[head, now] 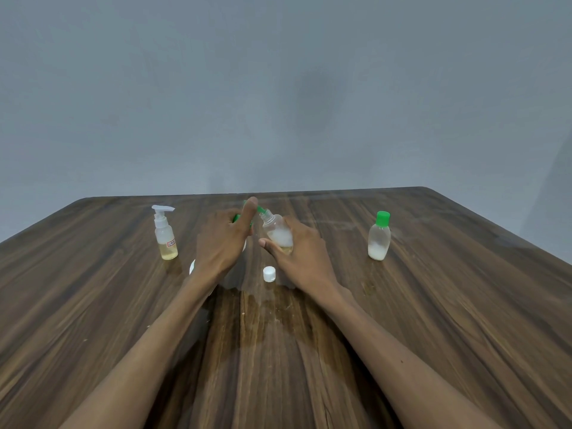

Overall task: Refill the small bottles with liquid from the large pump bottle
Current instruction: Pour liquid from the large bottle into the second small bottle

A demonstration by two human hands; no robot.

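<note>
Near the far edge of a dark wood-grain desk point(433, 320), a person's two bare hands meet at the middle, with broad bare surface open toward the near edge and both side edges. A wet patch point(272, 308) and white flecks mark the wood between the forearms.

The left hand point(221, 243) covers the large pump bottle, of which only the green pump nozzle point(261, 209) and a sliver of white body show; its forefinger rests on the pump head. The right hand point(298, 252) is wrapped around a small uncapped clear bottle point(277, 232), tilted with its neck touching the nozzle tip, holding white foam above a yellowish layer.

A white screw cap point(269, 273) lies just nearer than the hands. A small white-pump bottle point(165, 235) with yellow liquid stands upright toward the far left corner, well apart. A green-capped small bottle point(379, 236), white liquid at its bottom, stands upright toward the right edge.
</note>
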